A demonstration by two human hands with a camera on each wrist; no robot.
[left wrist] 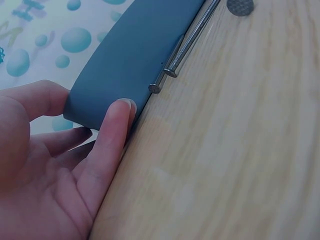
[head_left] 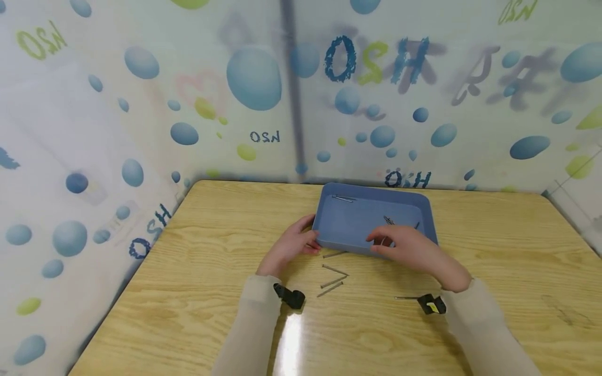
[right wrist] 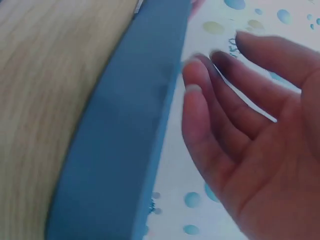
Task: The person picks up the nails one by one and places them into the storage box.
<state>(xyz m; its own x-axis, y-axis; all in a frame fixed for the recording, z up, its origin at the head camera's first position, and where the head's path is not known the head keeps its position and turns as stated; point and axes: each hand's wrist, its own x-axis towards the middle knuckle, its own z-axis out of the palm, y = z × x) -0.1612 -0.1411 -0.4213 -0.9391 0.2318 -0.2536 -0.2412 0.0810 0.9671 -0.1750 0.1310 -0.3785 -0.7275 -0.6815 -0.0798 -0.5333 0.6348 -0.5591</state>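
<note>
A shallow blue tray (head_left: pixel 348 222) lies on the table with several nails inside, some by its back left corner and others toward the right. My left hand (head_left: pixel 293 243) holds the tray's front left corner; in the left wrist view its fingers (left wrist: pixel 112 130) bend around the tray wall (left wrist: pixel 130 55). Over the front rim, right of centre, hovers my right hand (head_left: pixel 406 248). Its fingers (right wrist: pixel 197 117) are loosely curled with nothing between them. Several loose nails (head_left: pixel 332 290) lie on the table in front of the tray, near the left hand.
Another nail (head_left: pixel 405 297) lies by the right wrist, partly hidden by the black wrist camera (head_left: pixel 431 304). The wooden table (head_left: pixel 211 235) meets a patterned curtain (head_left: pixel 211 104) at its back edge, close behind the tray.
</note>
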